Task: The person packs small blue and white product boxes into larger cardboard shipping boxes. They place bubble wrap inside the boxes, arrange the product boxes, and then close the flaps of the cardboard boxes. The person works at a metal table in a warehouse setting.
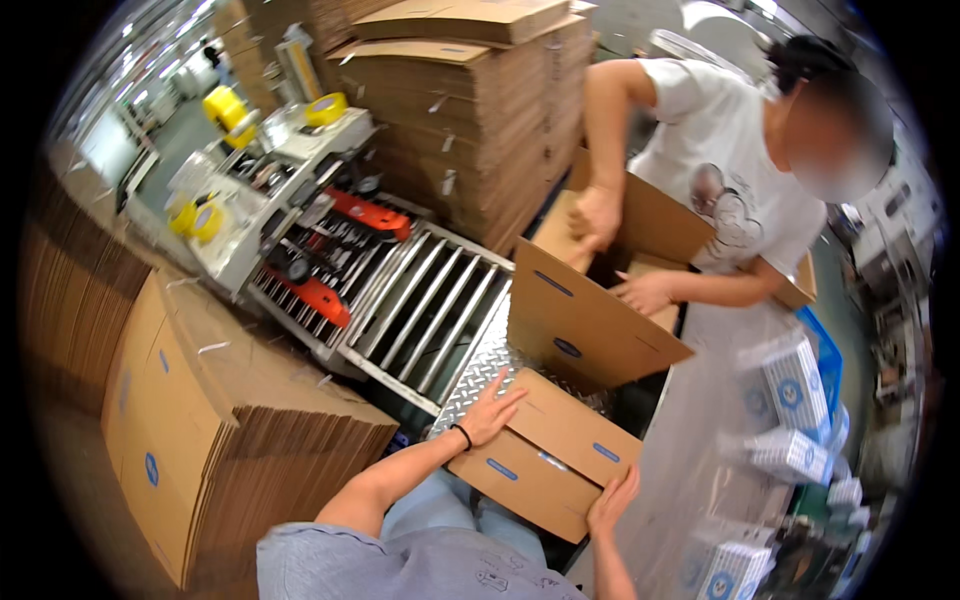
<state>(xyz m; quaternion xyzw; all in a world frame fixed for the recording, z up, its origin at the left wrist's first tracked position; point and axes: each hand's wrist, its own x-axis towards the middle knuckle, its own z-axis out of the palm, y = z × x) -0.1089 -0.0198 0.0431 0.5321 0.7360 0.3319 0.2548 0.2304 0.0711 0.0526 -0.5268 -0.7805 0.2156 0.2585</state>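
Observation:
In front of me lies a brown cardboard box (pixel 555 455) with its top flaps folded down, meeting along a seam. My left hand (pixel 489 411) rests on its left corner, fingers stretched out flat. Against the right edge presses my right hand (pixel 612 500), its fingers also extended. Just beyond stands a second, larger cardboard box (pixel 580 330) with its flaps up. A co-worker in a white shirt has one hand (pixel 597 215) over that box's opening and the other hand (pixel 645 293) at its inner edge. What lies inside is mostly hidden.
A roller conveyor (pixel 430 310) leads left to a taping machine (pixel 300 220) with yellow tape rolls. Stacks of flat cardboard stand near left (pixel 290 480) and behind (pixel 500 130). At right, a grey table (pixel 690 430) borders blue-and-white packages (pixel 795 385) and a blue crate (pixel 822 345).

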